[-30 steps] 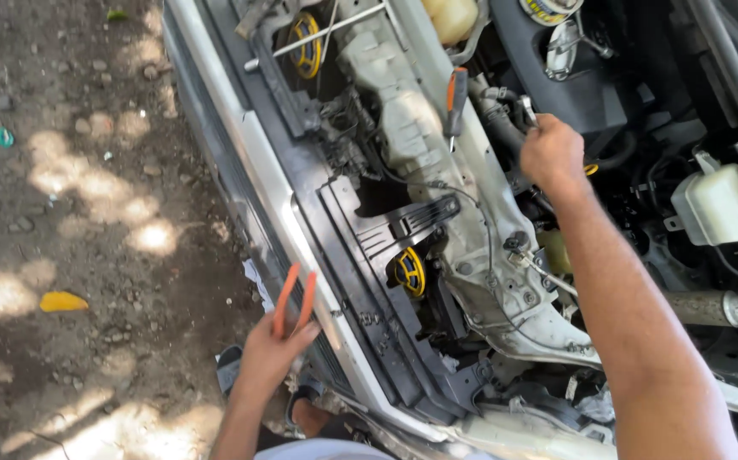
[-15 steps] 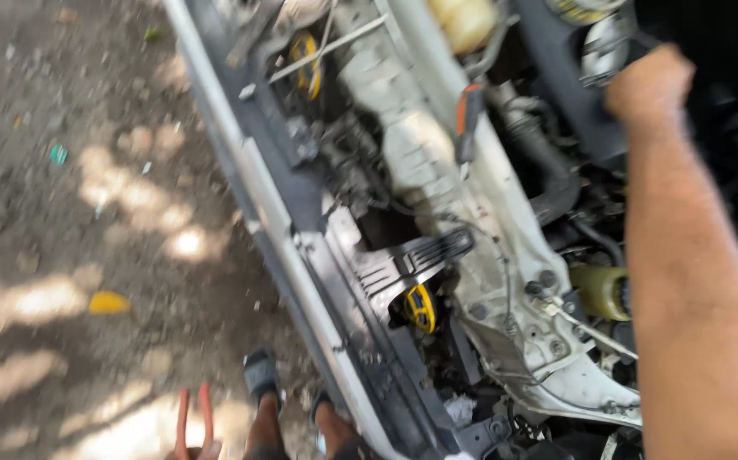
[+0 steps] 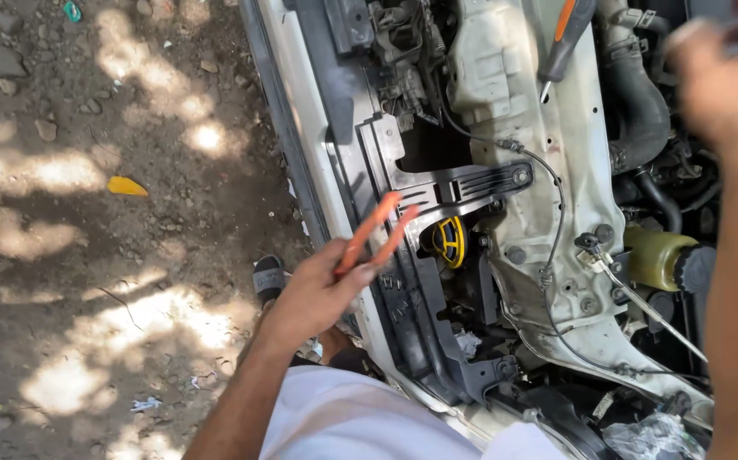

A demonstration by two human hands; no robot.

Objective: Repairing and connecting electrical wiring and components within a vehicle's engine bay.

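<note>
Fingers (image 3: pixel 347 277) of the left hand (image 3: pixel 313 298) pinch the 2 orange handles (image 3: pixel 377 230) of a plier-like tool, its working end hidden inside the fist, so the handles stick up and forward over the car's front edge. From there, largest first: the open engine bay (image 3: pixel 556 170) fills the right half of the view, with bare dirt ground (image 3: pixel 88 255) to the left. A white front panel (image 3: pixel 505 85) crosses the bay, and a black plastic cover (image 3: pixel 462 183) lies just past the handles, seemingly bolted down. A pale yellow-green reservoir (image 3: pixel 654 255) sits well to the right. An orange-and-black screwdriver (image 3: pixel 566 34) rests on the white panel, apparently parked within reach. A small yellow cap (image 3: pixel 450 243) shows under the black cover. The right hand (image 3: pixel 722 77) is raised at the top right, blurred; I cannot tell whether its fingers are spread or curled.
</note>
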